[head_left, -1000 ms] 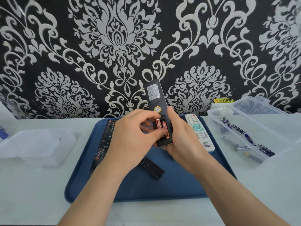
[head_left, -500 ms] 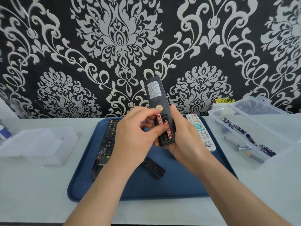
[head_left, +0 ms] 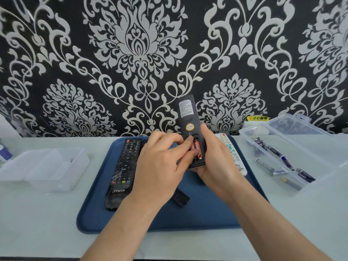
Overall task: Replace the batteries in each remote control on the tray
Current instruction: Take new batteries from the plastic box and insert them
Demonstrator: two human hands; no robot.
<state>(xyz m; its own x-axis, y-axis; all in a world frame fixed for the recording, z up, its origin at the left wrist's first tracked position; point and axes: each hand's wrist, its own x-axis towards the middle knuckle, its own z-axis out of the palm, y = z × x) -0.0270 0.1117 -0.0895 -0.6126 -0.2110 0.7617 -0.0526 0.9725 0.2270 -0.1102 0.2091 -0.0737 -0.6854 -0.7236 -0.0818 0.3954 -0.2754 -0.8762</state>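
My right hand (head_left: 216,159) grips a dark grey remote (head_left: 188,117), held upright with its back toward me above the blue tray (head_left: 207,213). Its battery bay is uncovered and holds two red batteries (head_left: 198,149). My left hand (head_left: 160,162) pinches the left battery with thumb and fingertips. A long black remote (head_left: 124,166) lies on the tray's left side. A white remote (head_left: 233,157) lies on the right side, partly hidden by my right hand. A black battery cover (head_left: 180,199) lies on the tray under my left wrist.
An open clear box (head_left: 282,166) with several blue and silver batteries stands right of the tray, lid raised behind it. A frosted clear box (head_left: 43,166) stands on the left. The patterned wall rises just behind the white table.
My left fingers have shifted down onto the left battery in the bay. The remote stays upright in my right hand.
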